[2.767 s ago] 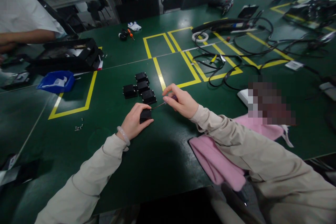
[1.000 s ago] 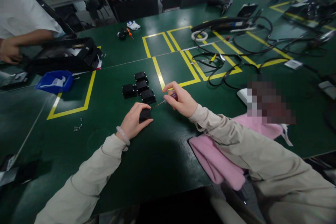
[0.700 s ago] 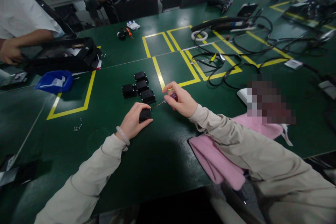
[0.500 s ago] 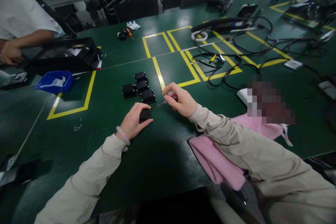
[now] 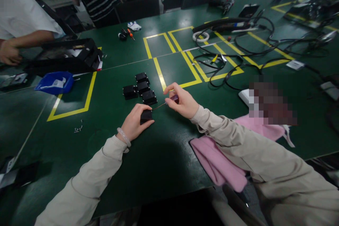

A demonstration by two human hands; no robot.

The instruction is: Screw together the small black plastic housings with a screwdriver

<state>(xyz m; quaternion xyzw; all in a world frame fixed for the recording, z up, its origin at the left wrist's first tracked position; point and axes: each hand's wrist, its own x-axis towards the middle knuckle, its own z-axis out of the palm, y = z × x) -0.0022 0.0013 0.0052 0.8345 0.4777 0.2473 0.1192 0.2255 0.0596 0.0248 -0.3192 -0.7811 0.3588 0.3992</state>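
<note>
On the green table, my left hand grips a small black box-shaped part between thumb and fingers. My right hand holds a screwdriver by its dark reddish handle. Its thin shaft slants down to the left, and the tip meets the right upper edge of the black part. Whether a screw sits under the tip is too small to tell. Just beyond my left hand stand several similar black parts, with small shiny bits at their corners.
Several loose screws lie on the left. Behind them are a blue tray and a black case, near a co-worker's hand. Black cables spread at right. A pink cloth lies under my right forearm.
My right hand's fingers have shifted slightly on the screwdriver handle, while its tip stays at the black part. The person in the striped shirt at the back has moved left.
</note>
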